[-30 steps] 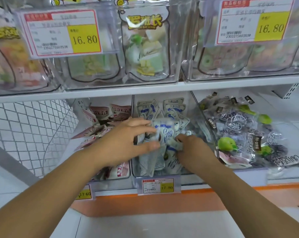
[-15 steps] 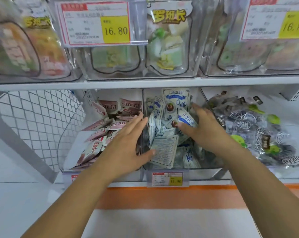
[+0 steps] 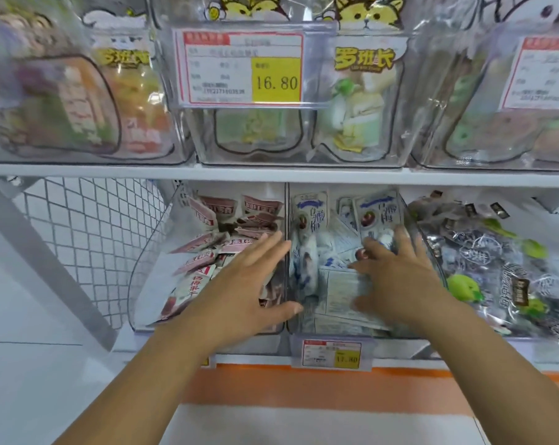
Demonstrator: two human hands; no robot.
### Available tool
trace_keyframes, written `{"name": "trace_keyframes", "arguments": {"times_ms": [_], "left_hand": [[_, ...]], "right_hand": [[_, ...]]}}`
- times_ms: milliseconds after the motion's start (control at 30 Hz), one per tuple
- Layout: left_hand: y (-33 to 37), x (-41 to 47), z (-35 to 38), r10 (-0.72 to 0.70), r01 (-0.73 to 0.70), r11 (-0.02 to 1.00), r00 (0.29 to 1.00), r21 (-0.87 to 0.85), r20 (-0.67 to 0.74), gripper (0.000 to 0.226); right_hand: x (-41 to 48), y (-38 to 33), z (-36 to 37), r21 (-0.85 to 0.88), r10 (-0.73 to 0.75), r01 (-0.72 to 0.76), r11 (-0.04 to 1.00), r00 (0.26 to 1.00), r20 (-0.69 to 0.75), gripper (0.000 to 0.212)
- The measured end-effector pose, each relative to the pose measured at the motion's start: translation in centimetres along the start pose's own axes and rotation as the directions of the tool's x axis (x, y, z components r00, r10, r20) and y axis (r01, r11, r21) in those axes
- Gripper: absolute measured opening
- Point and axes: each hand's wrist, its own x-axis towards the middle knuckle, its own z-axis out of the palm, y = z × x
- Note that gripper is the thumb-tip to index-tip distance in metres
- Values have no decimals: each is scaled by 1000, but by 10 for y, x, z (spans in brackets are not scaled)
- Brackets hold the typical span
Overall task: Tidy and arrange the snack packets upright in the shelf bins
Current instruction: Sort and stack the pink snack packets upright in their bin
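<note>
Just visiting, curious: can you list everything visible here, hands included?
Lower bins: three, clear, side by side, bottom row.
Pink packets: many, pink and white, jumbled in the left bin.
Blue packets: many, blue and white, middle bin, some upright at the back.
Fruit packets: many, dark with green fruit, right bin.
Upper bins: at least three, clear, top row, holding large bags.
Price tags: at least three, white, red and yellow, on bin fronts.
Wire mesh: one, white, left of the lower bins.
Left hand: one, bare, open over the pink packets.
Right hand: one, bare, fingers spread on the blue packets.
</note>
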Motion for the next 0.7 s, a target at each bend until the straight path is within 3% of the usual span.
{"name": "trace_keyframes", "arguments": {"times_ms": [100, 167, 233, 333, 467, 633, 700], "left_hand": [[-2, 0, -2, -3, 3, 999, 1000, -33, 2, 94], [-2, 0, -3, 13, -13, 1000, 1000, -4, 3, 93], [2, 1, -2, 20, -21, 999, 1000, 30, 16, 92], [1, 2, -1, 23, -24, 1000, 1000, 18, 21, 90], [0, 1, 0, 28, -28, 1000, 999, 0, 24, 88], [2, -1, -1, 31, -32, 999, 999, 19, 16, 90], [3, -2, -1, 31, -31, 999, 999, 11, 10, 90]], "right_hand": [[12, -17, -16, 40, -91, 101, 994, 976, -198, 50], [44, -26, -21, 91, -166, 196, 976, 951, -261, 61], [74, -31, -21, 195, -139, 168, 966, 978, -155, 78], [92, -30, -4, 195, -125, 124, 973, 992, -5, 75], [50, -19, 9, 141, -262, 255, 957, 964, 35, 54], [14, -3, 5, 150, -273, 252, 956, 951, 147, 58], [17, -4, -9, 217, -282, 254, 943, 953, 112, 59]]}}
